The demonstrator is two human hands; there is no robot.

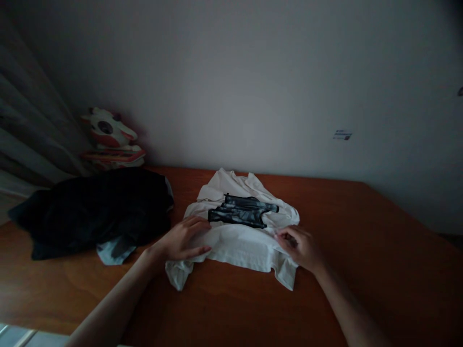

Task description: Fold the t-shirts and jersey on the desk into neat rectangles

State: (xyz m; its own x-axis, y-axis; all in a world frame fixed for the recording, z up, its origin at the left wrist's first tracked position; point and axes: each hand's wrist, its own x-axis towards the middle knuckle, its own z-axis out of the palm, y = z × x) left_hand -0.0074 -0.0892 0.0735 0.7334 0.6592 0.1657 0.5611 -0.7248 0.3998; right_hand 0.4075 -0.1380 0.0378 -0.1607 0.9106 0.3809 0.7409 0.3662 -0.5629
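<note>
A white T-shirt (238, 246) with a dark grey and black print (242, 211) lies on the wooden table, rumpled and with its near part folded over. On its left side rests my left hand (186, 238), fingers spread over the cloth. My right hand (297, 245) is at the shirt's right edge, thumb and fingers pinched together on the fabric. Two corners of the shirt, probably its sleeves, stick out toward me below the fold.
Left of the shirt is a heap of dark clothing (101, 207) with a light grey piece (115, 250) poking out. A cow-shaped toy (110, 130) stands behind it near the curtain (32, 111). The wooden table (361, 270) meets a wall (246, 86) bearing a small sticker (342, 135).
</note>
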